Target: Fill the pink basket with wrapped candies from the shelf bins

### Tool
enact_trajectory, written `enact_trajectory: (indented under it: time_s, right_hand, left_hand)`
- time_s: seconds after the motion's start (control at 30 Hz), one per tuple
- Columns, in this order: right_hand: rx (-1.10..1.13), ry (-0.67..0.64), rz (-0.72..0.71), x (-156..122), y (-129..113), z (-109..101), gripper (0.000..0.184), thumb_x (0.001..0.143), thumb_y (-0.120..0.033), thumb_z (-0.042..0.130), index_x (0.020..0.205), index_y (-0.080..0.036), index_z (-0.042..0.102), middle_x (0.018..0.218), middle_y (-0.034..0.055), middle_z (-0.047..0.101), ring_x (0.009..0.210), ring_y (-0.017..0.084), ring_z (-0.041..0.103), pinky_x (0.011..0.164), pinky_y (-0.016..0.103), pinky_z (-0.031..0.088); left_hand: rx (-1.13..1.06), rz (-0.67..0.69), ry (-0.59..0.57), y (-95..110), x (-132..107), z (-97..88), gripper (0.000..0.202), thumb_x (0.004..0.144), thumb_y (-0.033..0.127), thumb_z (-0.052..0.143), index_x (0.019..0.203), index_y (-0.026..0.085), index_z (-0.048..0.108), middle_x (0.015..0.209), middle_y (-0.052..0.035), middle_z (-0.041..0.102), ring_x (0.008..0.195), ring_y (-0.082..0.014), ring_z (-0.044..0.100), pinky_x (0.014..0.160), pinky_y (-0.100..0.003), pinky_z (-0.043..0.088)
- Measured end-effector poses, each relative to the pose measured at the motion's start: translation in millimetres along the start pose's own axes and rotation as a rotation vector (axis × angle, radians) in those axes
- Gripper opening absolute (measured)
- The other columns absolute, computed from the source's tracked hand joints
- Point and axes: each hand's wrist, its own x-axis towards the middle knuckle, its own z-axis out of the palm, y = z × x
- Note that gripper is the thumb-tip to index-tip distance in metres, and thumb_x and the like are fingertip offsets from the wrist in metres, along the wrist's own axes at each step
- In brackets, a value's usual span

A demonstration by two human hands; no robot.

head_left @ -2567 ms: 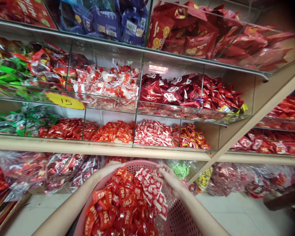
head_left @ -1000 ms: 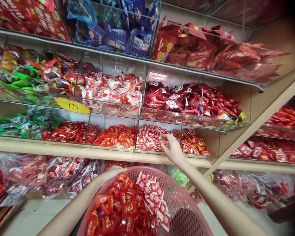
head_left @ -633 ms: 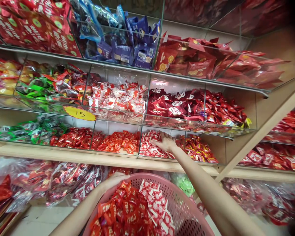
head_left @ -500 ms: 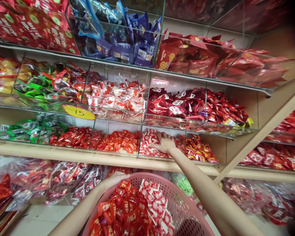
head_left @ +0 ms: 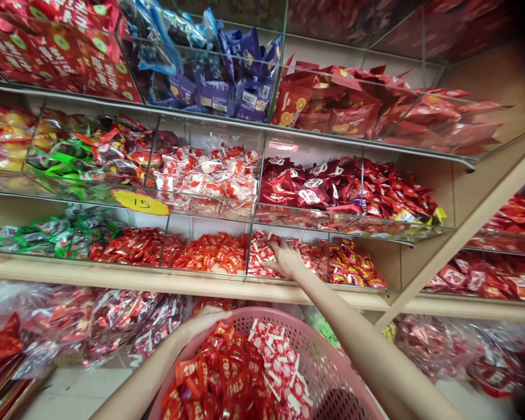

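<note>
My left hand (head_left: 207,319) grips the rim of a pink perforated plastic basket (head_left: 328,338), its fingers over the edge. Inside the basket lie red-wrapped candies (head_left: 219,373) on the left and red-and-white wrapped candies (head_left: 284,361) on the right. My right hand (head_left: 286,258) reaches into a bottom-shelf compartment, on the loose red-and-white candies (head_left: 258,251) there. Its thumb and fingers are spread apart over them, and no candy shows in its grasp. The fingertips are partly lost among the wrappers.
Clear dividers split the shelves into candy compartments. Red-orange candies (head_left: 214,251) lie left of my right hand, red-and-yellow ones (head_left: 354,262) to the right. A yellow price tag (head_left: 140,202) hangs above. A wooden shelf edge (head_left: 201,284) runs below, with bagged candies (head_left: 118,324) beneath.
My right hand has shifted slightly left among the red-and-white candies, its fingers a little more drawn in. My left hand and the basket have hardly moved.
</note>
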Motion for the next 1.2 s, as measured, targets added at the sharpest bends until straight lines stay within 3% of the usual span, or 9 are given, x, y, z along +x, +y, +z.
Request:
enact_trajectory:
  time_s: [0.23, 0.4, 0.47, 0.53, 0.67, 0.83, 0.97, 1.07, 1.2]
  right_hand:
    - [0.031, 0.030, -0.066, 2.1, 4.9, -6.4, 0.043, 0.081, -0.034, 0.045, 0.123, -0.030, 0.037, 0.112, 0.0088, 0.047, 0.093, 0.023, 0.054, 0.072, 0.030, 0.039]
    - [0.094, 0.080, 0.008, 5.7, 5.0, -10.6, 0.039, 0.085, -0.032, 0.037, 0.124, -0.028, 0.038, 0.113, 0.0092, 0.050, 0.091, 0.023, 0.056, 0.070, 0.029, 0.039]
    - [0.233, 0.139, 0.073, 8.1, 7.5, -12.4, 0.036, 0.085, -0.035, 0.037, 0.119, -0.026, 0.044, 0.112, 0.0095, 0.052, 0.093, 0.023, 0.055, 0.073, 0.030, 0.039]
    - [0.528, 0.246, 0.189, 11.0, 11.8, -14.4, 0.033, 0.082, -0.039, 0.042, 0.109, -0.023, 0.053, 0.107, 0.0102, 0.056, 0.095, 0.025, 0.054, 0.076, 0.031, 0.038]
    - [1.014, 0.359, 0.397, 16.2, 20.3, -16.9, 0.033, 0.072, -0.047, 0.051, 0.080, -0.016, 0.058, 0.078, 0.0107, 0.061, 0.085, 0.027, 0.056, 0.069, 0.033, 0.041]
    - [1.315, 0.295, 0.481, 19.0, 20.1, -20.1, 0.028, 0.077, -0.048, 0.044, 0.077, -0.019, 0.048, 0.056, 0.0008, 0.055, 0.050, 0.015, 0.056, 0.044, 0.025, 0.044]
    - [1.535, 0.192, 0.541, 11.7, 18.5, -30.7, 0.026, 0.078, -0.046, 0.047, 0.074, -0.020, 0.043, 0.053, -0.0011, 0.055, 0.042, 0.011, 0.052, 0.037, 0.021, 0.043]
    - [1.661, 0.091, 0.552, -9.6, 17.0, -40.8, 0.025, 0.077, -0.043, 0.051, 0.074, -0.019, 0.045, 0.051, -0.0016, 0.054, 0.041, 0.009, 0.051, 0.036, 0.018, 0.043]
    - [1.975, -0.119, 0.527, -61.1, 7.9, -41.7, 0.022, 0.072, -0.037, 0.061, 0.074, -0.018, 0.049, 0.052, -0.0034, 0.055, 0.039, 0.005, 0.049, 0.034, 0.013, 0.041]
  left_hand:
    - [-0.012, 0.016, 0.000, -0.4, -1.7, -0.9, 0.038, 0.063, 0.052, 0.060, 0.067, 0.014, 0.064, 0.068, -0.0032, 0.065, 0.066, -0.0165, 0.057, 0.063, -0.025, 0.038]
    - [-0.019, 0.013, 0.016, 0.3, -2.2, 0.9, 0.043, 0.058, 0.056, 0.060, 0.065, 0.013, 0.063, 0.066, -0.0033, 0.065, 0.064, -0.0169, 0.057, 0.061, -0.025, 0.038]
    - [-0.019, 0.015, 0.023, -0.2, -2.1, 0.8, 0.045, 0.056, 0.058, 0.061, 0.063, 0.013, 0.063, 0.065, -0.0033, 0.065, 0.063, -0.0173, 0.057, 0.060, -0.025, 0.038]
    - [-0.016, 0.018, 0.027, -0.9, -1.8, 0.3, 0.046, 0.055, 0.059, 0.061, 0.062, 0.013, 0.063, 0.064, -0.0031, 0.064, 0.063, -0.0174, 0.057, 0.059, -0.025, 0.038]
    - [-0.010, 0.027, 0.021, -1.3, -0.8, -0.6, 0.043, 0.059, 0.055, 0.060, 0.062, 0.013, 0.062, 0.065, -0.0034, 0.064, 0.064, -0.0166, 0.056, 0.061, -0.025, 0.037]
    - [0.002, 0.026, -0.006, 0.1, 0.3, -0.1, 0.041, 0.063, 0.053, 0.059, 0.065, 0.012, 0.063, 0.065, -0.0036, 0.064, 0.064, -0.0160, 0.056, 0.062, -0.025, 0.037]
    - [-0.007, 0.030, 0.000, 0.2, 0.6, -0.1, 0.040, 0.061, 0.053, 0.060, 0.061, 0.013, 0.062, 0.060, -0.0011, 0.061, 0.059, -0.0143, 0.054, 0.061, -0.025, 0.036]
    - [-0.034, 0.024, -0.009, -1.2, 1.3, -1.3, 0.039, 0.060, 0.052, 0.061, 0.062, 0.013, 0.062, 0.059, -0.0004, 0.061, 0.057, -0.0134, 0.053, 0.061, -0.025, 0.037]
    - [-0.022, 0.010, -0.014, -2.3, 2.1, -2.8, 0.038, 0.061, 0.051, 0.061, 0.065, 0.013, 0.063, 0.063, -0.0014, 0.063, 0.061, -0.0147, 0.055, 0.063, -0.024, 0.037]
